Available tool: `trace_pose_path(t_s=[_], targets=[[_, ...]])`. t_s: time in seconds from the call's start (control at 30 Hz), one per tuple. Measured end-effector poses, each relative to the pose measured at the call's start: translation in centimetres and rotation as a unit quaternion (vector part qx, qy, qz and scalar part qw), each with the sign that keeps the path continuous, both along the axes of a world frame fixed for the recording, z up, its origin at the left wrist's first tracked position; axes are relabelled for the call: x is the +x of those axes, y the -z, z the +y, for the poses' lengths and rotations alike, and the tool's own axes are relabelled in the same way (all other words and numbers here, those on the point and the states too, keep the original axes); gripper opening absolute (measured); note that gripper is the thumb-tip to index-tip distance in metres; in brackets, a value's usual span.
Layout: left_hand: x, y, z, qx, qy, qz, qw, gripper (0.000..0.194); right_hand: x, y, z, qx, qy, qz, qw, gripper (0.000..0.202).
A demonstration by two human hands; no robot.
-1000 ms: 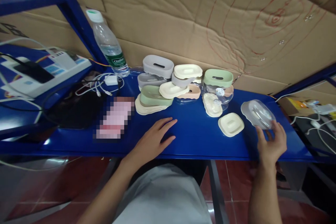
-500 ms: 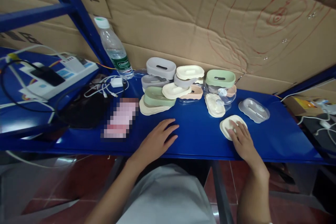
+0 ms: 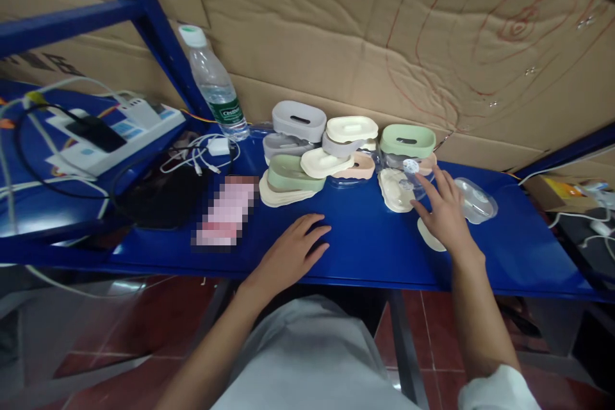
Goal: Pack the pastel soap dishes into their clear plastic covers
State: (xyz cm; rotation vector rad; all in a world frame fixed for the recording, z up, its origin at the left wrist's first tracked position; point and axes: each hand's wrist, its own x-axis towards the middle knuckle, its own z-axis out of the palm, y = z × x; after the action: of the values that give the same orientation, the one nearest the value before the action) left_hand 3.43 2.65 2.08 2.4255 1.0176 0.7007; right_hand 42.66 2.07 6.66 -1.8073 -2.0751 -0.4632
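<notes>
My left hand (image 3: pixel 295 253) rests on the blue table near its front edge, fingers apart and holding nothing. My right hand (image 3: pixel 442 210) reaches over the table with spread fingers, beside a cream soap-dish piece with a clear cover (image 3: pixel 398 191). Whether its fingertips touch the cover I cannot tell. Under the right hand lies a flat cream piece (image 3: pixel 429 237), partly hidden by it. A clear grey-white dish (image 3: pixel 475 200) sits just to its right. Farther back stands a green soap dish (image 3: pixel 408 141) on clear and peach parts.
Stacked soap dishes stand at the back: a grey one (image 3: pixel 298 120), a cream one (image 3: pixel 352 129) and a green one (image 3: pixel 288 173) on cream pieces. A water bottle (image 3: pixel 216 93), a blurred-out phone-like rectangle (image 3: pixel 228 211), cables and a power strip (image 3: pixel 103 147) are at left. Cardboard (image 3: pixel 307 32) walls the back.
My right hand has left the cream piece near the front and moved up and back toward the clear-covered stack. My left hand stays put. The view has shifted slightly.
</notes>
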Motion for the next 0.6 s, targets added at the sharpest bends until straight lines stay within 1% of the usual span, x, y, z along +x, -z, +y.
trace_pose_path(t_s=[0.03, 0.1, 0.2, 0.27, 0.3, 0.37, 0.43, 0.47, 0.53, 0.6], targets=[[-0.1, 0.1, 0.0, 0.001, -0.002, 0.001, 1.0, 0.035, -0.3, -0.3, 0.9, -0.008, -0.012, -0.015, 1.0, 0.061], [-0.2, 0.4, -0.1, 0.006, -0.002, 0.004, 1.0, 0.035, -0.5, -0.5, 1.8, -0.004, -0.027, -0.023, 0.999, 0.06], [-0.4, 0.7, 0.1, 0.022, 0.002, 0.009, 1.0, 0.034, -0.3, 0.1, 2.1, 0.04, -0.021, 0.008, 0.999, 0.054], [0.2, 0.2, 0.5, 0.038, -0.011, 0.018, 0.999, 0.031, 0.2, 0.6, 2.0, 0.07, -0.011, 0.058, 0.996, 0.056], [0.8, -0.3, 0.7, 0.047, -0.016, 0.027, 0.998, 0.029, 0.6, 0.8, 2.1, 0.081, -0.007, 0.089, 0.993, 0.059], [2.8, -1.9, 1.2, 0.066, 0.001, 0.051, 0.997, 0.029, 1.2, 1.3, 2.3, 0.092, -0.002, 0.146, 0.985, 0.066], [5.8, -3.5, 1.5, 0.089, 0.078, 0.081, 0.99, 0.034, 1.7, 2.0, 2.6, 0.089, 0.004, 0.189, 0.978, 0.071], [7.5, -4.1, 1.6, 0.108, 0.111, 0.092, 0.984, 0.036, 1.9, 2.4, 2.8, 0.083, 0.008, 0.207, 0.975, 0.074], [11.0, -4.5, 1.9, 0.147, 0.157, 0.116, 0.97, 0.04, 2.2, 3.3, 2.9, 0.058, 0.015, 0.246, 0.967, 0.081], [14.0, -4.1, 2.2, 0.185, 0.188, 0.142, 0.954, 0.047, 2.3, 4.0, 3.0, 0.024, 0.021, 0.282, 0.959, 0.088]])
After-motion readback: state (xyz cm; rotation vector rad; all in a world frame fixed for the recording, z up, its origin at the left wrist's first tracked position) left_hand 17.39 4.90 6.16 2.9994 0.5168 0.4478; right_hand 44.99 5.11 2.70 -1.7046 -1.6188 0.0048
